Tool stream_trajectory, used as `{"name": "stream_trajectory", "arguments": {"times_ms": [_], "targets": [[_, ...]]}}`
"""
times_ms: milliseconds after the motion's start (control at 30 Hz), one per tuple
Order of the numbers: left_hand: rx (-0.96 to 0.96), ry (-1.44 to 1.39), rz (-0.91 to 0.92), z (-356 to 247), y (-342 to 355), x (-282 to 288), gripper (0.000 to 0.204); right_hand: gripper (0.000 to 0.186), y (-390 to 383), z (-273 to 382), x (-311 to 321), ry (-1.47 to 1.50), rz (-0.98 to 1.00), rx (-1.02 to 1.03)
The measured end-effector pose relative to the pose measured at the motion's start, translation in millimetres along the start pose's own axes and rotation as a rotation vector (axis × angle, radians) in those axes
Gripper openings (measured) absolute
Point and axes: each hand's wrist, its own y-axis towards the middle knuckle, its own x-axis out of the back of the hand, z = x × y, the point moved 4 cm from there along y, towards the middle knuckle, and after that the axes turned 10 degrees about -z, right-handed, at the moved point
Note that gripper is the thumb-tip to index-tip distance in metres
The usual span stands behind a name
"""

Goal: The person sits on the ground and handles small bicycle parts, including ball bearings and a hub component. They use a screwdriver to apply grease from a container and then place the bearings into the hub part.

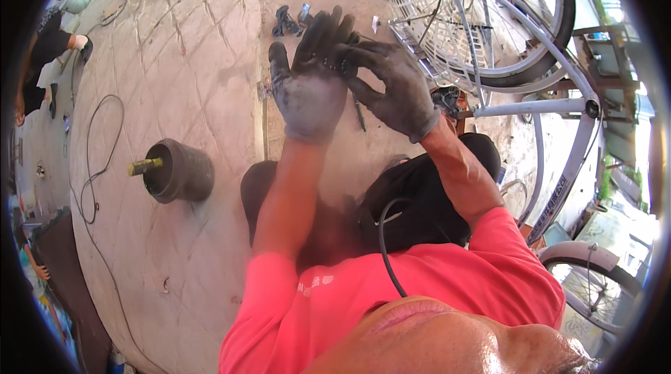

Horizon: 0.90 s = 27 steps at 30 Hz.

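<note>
Both my hands wear dirty dark grey gloves and meet above the pavement. My left hand [307,91] is held palm up, its fingers stretched out and its thumb apart. Tiny pale specks show near the base of its fingers; I cannot tell what they are. My right hand [398,91] reaches across from the right, thumb and forefinger bent into a pinch at the left fingers. Whatever that pinch holds is too small or hidden to name. A thin dark tool [360,115] lies on the ground below, between my wrists.
A bicycle frame [535,107] with its spoked wheel [503,73] and white basket [412,14] lies at the right. Left of me stands a dark pot [189,171] with a yellow-handled stick [145,166]. A cable [89,185] winds along the ground. Small black parts [285,22] lie ahead.
</note>
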Motion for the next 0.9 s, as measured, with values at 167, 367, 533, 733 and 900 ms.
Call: {"name": "stream_trajectory", "arguments": {"times_ms": [167, 367, 533, 733, 900], "targets": [[-0.013, 0.058, 0.015, 5.1, 1.6, 4.5, 0.082, 0.049, -7.7, -10.2, -2.2, 0.034, 0.039, -0.120], [-0.025, 0.140, -0.036, 2.1, -4.2, 2.1, 0.083, 0.049, -5.9, -2.1, -6.4, 0.077, 0.009, -0.037], [-0.026, 0.123, -0.056, 7.5, -4.0, -2.5, 0.080, 0.054, -5.9, -7.2, -5.5, 0.077, -0.055, 0.061], [-0.039, 0.121, -0.098, 6.5, -0.9, 0.9, 0.078, 0.053, -0.7, -5.6, -5.9, 0.088, -0.043, 0.086], [-0.052, 0.091, -0.087, 10.6, -1.0, 1.8, 0.076, 0.054, -7.3, -8.9, -6.0, 0.109, -0.012, 0.017]]}}
